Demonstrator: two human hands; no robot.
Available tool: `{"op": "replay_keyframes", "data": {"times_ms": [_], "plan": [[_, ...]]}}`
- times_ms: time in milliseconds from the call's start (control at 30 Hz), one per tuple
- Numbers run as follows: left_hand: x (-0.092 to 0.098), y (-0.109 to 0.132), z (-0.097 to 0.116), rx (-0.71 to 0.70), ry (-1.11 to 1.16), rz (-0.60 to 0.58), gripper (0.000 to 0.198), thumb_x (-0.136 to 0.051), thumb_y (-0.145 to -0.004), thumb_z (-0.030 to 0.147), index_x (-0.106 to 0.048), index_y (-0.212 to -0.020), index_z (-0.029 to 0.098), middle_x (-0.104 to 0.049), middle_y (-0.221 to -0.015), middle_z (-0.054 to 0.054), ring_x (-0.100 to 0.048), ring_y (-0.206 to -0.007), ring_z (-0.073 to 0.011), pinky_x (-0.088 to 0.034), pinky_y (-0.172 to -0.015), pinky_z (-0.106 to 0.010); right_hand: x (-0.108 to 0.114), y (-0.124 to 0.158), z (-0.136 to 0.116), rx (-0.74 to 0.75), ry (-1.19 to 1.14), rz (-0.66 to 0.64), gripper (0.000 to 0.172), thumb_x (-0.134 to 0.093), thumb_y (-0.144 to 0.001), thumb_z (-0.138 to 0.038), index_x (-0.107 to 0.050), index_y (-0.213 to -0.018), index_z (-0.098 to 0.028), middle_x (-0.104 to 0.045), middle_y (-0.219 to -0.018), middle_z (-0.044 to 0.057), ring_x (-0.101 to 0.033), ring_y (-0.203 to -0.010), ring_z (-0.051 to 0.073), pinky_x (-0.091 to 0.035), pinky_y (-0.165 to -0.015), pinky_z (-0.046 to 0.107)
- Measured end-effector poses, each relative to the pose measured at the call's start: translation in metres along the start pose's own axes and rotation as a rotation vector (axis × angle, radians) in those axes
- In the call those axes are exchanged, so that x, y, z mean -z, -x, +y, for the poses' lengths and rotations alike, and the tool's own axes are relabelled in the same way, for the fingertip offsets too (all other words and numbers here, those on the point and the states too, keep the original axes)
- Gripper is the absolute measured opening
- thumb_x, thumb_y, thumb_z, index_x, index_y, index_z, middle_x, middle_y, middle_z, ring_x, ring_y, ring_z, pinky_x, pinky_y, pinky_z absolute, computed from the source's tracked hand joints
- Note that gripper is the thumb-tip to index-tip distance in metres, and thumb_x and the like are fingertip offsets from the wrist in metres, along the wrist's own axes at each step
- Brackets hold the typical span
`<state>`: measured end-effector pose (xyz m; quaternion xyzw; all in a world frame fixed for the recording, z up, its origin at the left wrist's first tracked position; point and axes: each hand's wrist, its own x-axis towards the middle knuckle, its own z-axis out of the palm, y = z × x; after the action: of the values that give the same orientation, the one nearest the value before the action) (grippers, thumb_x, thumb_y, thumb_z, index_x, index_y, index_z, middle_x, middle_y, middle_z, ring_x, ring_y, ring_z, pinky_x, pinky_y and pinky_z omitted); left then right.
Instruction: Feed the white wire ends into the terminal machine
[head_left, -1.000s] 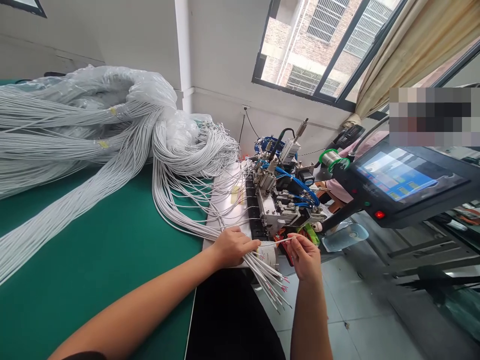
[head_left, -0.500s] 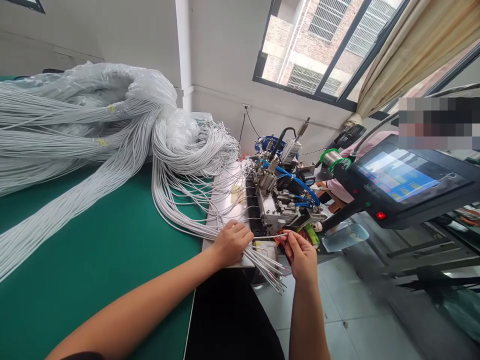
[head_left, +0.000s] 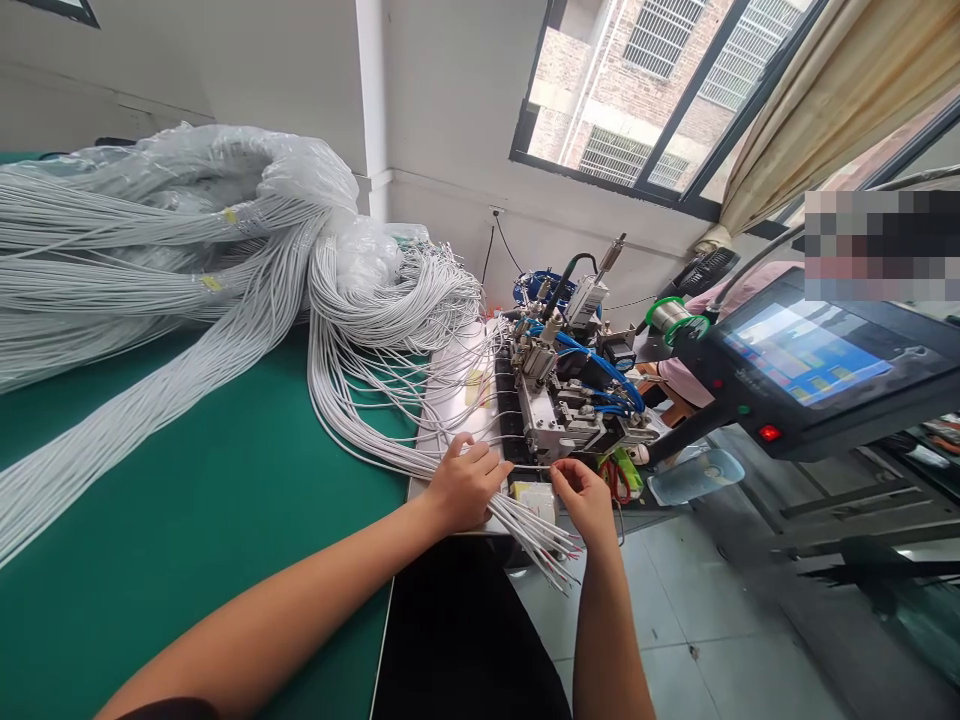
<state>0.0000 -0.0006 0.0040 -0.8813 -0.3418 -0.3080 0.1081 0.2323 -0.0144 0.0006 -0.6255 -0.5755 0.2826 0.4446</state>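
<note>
Fingers [head_left: 574, 471] of the right hand [head_left: 588, 507] were brought together at the thumb and index, with hardly any gap, pinching one thin white cable [head_left: 532, 467]. Those of the left hand [head_left: 465, 487] were curled down round a bundle [head_left: 525, 525] of similar cables. The pinched cable was between the two hands, just in front of the machine [head_left: 553, 390]. Its long axis ran almost level across the view, from the left hand to the right, and its end pointed rightward; the tip itself was hidden at the right fingertips. The bundle slanted differently: past the left hand it pointed right and down, its loose ends fanned out beyond the edge of the desk [head_left: 225, 480], some showing pink inner wires.

So small a pinch on so thin a cable could well have slipped, the likely cause being a tug from the length behind it. If the left hand had eased, the fanned ends might have slid apart or crossed, as nothing else seemed to hold them there. The cable also lay close to the machine's front edge, where a stray move could have snagged it. Farther back, looped cables from the pile [head_left: 390, 310] crossed the white plate [head_left: 452, 400] towards the machine, and pulling on the bundle might have dragged or tangled them.
</note>
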Motion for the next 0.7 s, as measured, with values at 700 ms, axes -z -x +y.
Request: {"op": "replay_keyframes", "data": {"times_ms": [700], "plan": [[-0.001, -0.002, 0.003, 0.111, -0.015, -0.022, 0.021, -0.052, -0.073, 0.019, -0.063, -0.090, 0.018, -0.063, -0.073, -0.005, -0.055, -0.075, -0.0218, -0.026, -0.092, -0.047, -0.011, -0.015, 0.004, 0.076, -0.003, -0.085, 0.033, -0.058, -0.078, -0.048, -0.055, -0.064, -0.018, -0.045, -0.058, -0.002, -0.040, -0.058, 0.014, -0.033, -0.055, 0.025]]}}
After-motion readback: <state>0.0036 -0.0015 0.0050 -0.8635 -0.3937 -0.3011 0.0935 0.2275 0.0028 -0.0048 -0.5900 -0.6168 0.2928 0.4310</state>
